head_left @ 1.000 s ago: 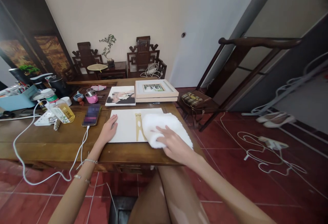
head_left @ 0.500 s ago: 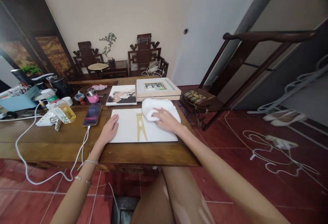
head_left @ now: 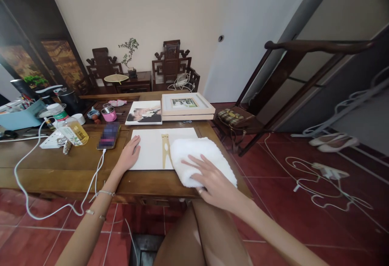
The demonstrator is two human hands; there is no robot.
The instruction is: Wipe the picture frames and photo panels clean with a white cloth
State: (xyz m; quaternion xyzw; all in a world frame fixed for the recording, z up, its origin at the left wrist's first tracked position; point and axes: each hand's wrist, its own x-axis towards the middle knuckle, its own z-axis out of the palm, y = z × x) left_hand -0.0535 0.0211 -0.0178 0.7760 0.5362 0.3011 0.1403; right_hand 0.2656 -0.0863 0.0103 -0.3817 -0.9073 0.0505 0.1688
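Note:
My right hand point(head_left: 209, 179) presses a fluffy white cloth point(head_left: 194, 150) down with its fingers spread over the top and its thumb at the near edge. Under the cloth lies a flat white board point(head_left: 148, 148), its right part covered. A long yellow animal figure point(head_left: 165, 150) shows on the board, just left of the cloth. The cloth hangs past the board's near right corner onto the wooden table. My left hand point(head_left: 130, 152) rests open along the board's left edge, fingers stretched out.
Behind the board are a photo print point(head_left: 144, 114) and stacked framed pictures point(head_left: 188, 106). Left stand a charging phone point(head_left: 108, 135), a pink cup point(head_left: 108, 114) and an oil-coloured bottle point(head_left: 71, 130). A bag point(head_left: 232, 116) sits on the right chair point(head_left: 258, 106).
My right hand has moved the white cloth toward me and to the right, spreading it wider. The board's far right part is uncovered. My left hand stays in place.

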